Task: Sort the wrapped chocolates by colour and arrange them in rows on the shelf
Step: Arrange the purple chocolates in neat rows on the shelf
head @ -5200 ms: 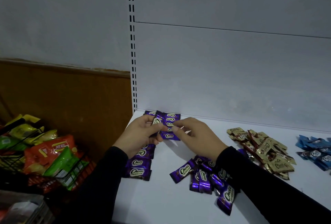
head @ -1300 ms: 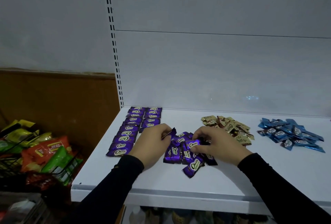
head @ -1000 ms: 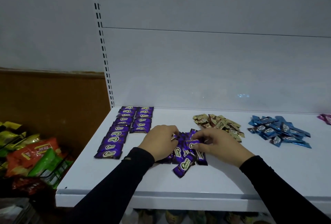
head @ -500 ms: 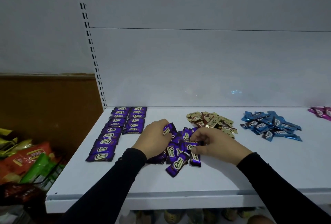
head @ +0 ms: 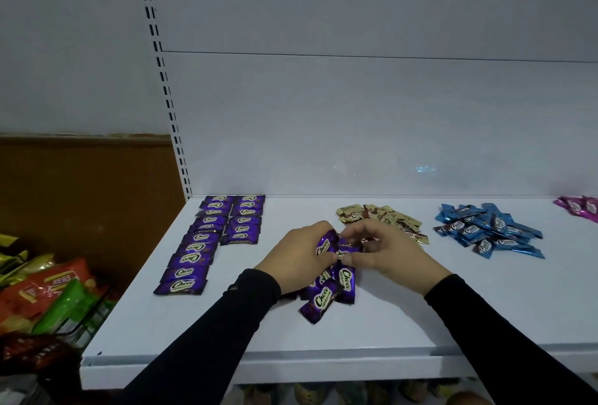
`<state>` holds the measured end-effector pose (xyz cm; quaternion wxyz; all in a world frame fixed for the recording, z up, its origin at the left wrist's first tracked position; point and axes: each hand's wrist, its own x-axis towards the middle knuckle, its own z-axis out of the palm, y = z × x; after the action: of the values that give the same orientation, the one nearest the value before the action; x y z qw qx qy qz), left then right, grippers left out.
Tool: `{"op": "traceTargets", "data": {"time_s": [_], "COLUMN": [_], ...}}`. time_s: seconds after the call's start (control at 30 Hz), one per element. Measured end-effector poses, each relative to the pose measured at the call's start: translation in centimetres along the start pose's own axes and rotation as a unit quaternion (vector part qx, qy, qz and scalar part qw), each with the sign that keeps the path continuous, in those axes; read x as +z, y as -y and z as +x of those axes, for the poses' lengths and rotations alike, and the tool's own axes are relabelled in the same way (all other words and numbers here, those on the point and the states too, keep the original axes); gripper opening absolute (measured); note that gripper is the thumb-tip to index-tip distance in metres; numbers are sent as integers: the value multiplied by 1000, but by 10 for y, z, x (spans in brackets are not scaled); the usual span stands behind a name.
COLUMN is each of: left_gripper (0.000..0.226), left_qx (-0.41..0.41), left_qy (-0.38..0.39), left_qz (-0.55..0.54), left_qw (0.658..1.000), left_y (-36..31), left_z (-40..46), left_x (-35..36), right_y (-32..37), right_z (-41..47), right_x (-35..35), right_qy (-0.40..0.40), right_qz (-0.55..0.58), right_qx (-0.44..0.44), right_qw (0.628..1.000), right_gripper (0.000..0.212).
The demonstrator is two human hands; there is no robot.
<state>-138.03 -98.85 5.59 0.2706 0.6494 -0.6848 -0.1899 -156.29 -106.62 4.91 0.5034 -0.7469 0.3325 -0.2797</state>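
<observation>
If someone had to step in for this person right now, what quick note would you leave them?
Left hand and right hand each grip purple chocolates lifted from the loose purple pile at the shelf front.
Done: two purple rows at the left, the second shorter.
Left: finish purple, then line up the gold pile, blue pile and pink ones at the far right.

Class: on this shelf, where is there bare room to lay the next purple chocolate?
Bare shelf lies in front of the shorter purple row, beside the longer purple row. The middle is crowded: both hands and the loose purple pile, with the gold pile behind.
</observation>
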Motion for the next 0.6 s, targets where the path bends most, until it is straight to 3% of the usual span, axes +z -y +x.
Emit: {"op": "traceTargets", "data": {"time_s": [0.13,0.3,0.43,0.5,0.6], "left_gripper": [16,22,16,13,17], "left_qx": [-18,-47,-95,-119,-130], "left_qy": [-21,-68,-120,-128,-137], "left_qz": [-32,-97,-238,-340,-389], "left_qw": [999,992,959,924,902], "left_y": [5,12,25,29,36], "left_z": [-1,-2,-4,-7,-14], "left_x": [1,-3,-6,-10,-18], "right_y": [1,2,4,9,18], "right_z": [-4,-2,-1,1,6], "right_x": [-4,-9,-18,-20,-21], "right_qy": [37,57,97,85,43], "right_qz": [-35,-31,-72,-94,-154], "right_qx": [37,87,98,90,62], "right_qw": [998,994,988,988,985], "right_gripper": [50,49,35,24,8]}}
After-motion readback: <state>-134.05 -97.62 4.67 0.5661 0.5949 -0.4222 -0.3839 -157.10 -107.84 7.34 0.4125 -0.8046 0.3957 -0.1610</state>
